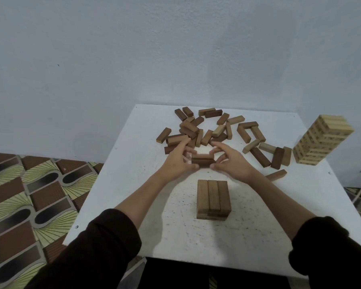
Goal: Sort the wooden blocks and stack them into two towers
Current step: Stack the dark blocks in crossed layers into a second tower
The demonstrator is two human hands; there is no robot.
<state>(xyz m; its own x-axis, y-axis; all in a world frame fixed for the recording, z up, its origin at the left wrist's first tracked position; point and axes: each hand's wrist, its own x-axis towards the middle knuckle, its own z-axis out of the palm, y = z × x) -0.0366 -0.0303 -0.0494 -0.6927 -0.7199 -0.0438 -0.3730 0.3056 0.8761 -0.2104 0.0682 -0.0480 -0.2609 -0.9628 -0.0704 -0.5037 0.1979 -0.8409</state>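
1. The left hand (pixel 180 161) and the right hand (pixel 232 161) meet over the middle of the white speckled table (pixel 133 184). Each hand has its thumb and fingers curled against one end of a small bundle of dark brown blocks (pixel 202 160), so the bundle is clamped between the two hands. I cannot tell whether it rests on the table or is lifted just clear of it.
2. The dark tower (pixel 214 200) stands just nearer the person than the bundle. It is low, and its top layer is three brown blocks side by side, running away from the person. The front face shows further layers beneath.
3. The light tower (pixel 321 140) stands near the far right corner of the table, well apart from the hands. It is built of many layers of pale blocks. Small dark marks show on its side faces, too small to read.
4. The loose heap (pixel 206 128) lies just beyond the fingertips, towards the far edge. It is mostly dark and mid-brown blocks with a few pale ones among them, lying flat, some overlapping.
5. A single brown block (pixel 276 175) lies on the table just beside the right wrist.
6. Dark sleeves (pixel 104 243) cover the arms up to the mid-forearm. A patterned floor covering (pixel 29 195) lies left of the table.
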